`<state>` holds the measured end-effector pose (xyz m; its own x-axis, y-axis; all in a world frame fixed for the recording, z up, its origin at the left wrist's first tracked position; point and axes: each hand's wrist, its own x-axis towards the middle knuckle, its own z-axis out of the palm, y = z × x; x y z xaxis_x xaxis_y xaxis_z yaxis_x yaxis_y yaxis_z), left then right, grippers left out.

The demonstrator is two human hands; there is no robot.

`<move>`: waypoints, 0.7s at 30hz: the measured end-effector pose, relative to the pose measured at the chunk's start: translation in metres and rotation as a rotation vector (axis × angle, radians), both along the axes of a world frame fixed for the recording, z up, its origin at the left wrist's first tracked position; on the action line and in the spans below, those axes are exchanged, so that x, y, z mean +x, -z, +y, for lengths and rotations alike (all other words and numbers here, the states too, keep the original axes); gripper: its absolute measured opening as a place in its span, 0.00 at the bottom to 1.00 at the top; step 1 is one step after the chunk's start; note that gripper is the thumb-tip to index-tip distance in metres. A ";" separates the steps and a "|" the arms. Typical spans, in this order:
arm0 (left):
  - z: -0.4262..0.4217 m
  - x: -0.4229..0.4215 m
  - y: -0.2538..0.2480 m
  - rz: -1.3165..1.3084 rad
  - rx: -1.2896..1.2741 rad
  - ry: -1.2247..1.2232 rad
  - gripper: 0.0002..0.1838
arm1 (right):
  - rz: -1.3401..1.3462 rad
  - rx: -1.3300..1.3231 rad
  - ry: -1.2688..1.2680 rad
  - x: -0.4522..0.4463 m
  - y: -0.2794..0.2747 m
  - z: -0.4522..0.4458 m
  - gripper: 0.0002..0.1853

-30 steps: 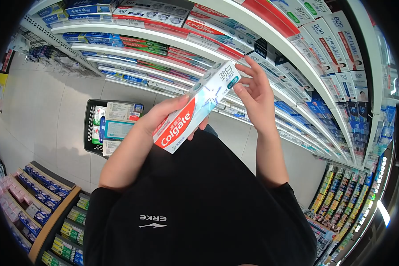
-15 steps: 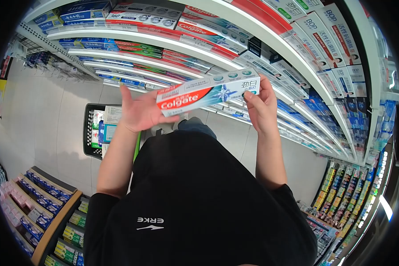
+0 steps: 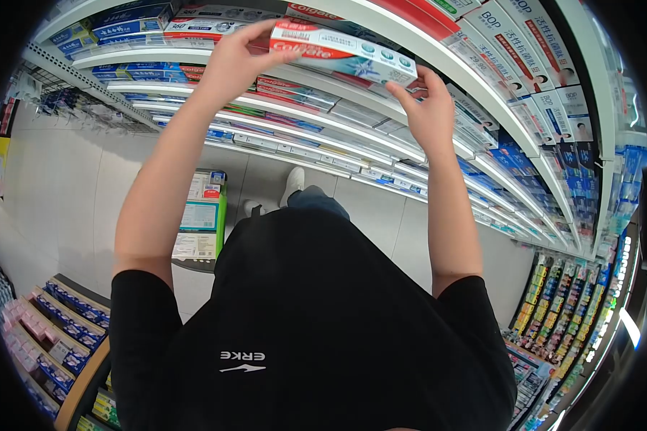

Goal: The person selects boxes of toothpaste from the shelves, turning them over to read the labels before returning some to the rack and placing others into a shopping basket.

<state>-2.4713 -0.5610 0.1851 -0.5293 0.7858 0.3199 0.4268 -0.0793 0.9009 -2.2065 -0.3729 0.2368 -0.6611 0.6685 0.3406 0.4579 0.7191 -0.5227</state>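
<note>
A red, white and teal Colgate toothpaste box [image 3: 341,54] is held up lengthwise between my two hands, in front of the upper shelves. My left hand [image 3: 241,63] grips its left end, with the thumb low on the front and the fingers by the top corner. At the other end, my right hand [image 3: 431,111] has its thumb at the lower edge and its fingers curled behind the corner. Just behind the box, more Colgate boxes [image 3: 313,11] lie on a shelf, partly covered by it.
White shelf edges [image 3: 302,75] with boxed toothpaste run across the front. BOP boxes [image 3: 510,54] stand to the right. On the floor at left, a shopping basket [image 3: 194,266] holding several packages is partly hidden by my left arm. A low display rack [image 3: 68,330] stands lower left.
The toothpaste box has moved up and away toward the shelves, and its tilt has changed. My left hand, open beside the box before, has closed on its left end.
</note>
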 end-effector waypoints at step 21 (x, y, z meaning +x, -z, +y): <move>0.053 -0.043 -0.003 0.649 -0.170 -0.075 0.30 | -0.374 0.337 -0.118 -0.047 0.004 0.043 0.46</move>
